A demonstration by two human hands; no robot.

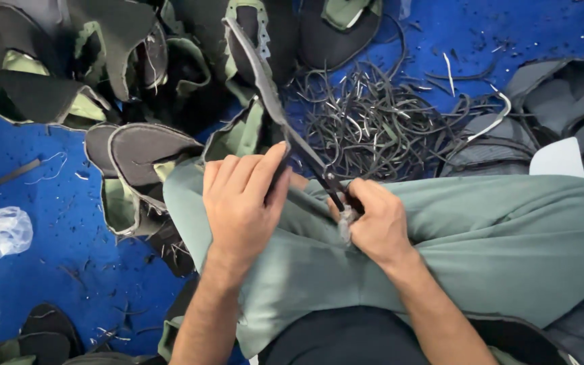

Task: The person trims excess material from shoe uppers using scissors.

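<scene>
— Blue floor (62,223) is spreading under everything; what's lying on it?

— Black and green shoe uppers (143,152) are piling at the left, and a tangle of black trimmed strips (373,125) is sitting further off, above the green trouser leg (508,236).

— And the piece being handled?

— A shoe upper piece (258,74), seen edge-on as a thin dark band, is rising up and away from the lap. The left hand (241,203) is gripping its lower part, fingers (268,169) pressed together around it. The right hand (376,223) is pinching dark scissors (336,196) against that edge; the blades are hard to make out.
</scene>
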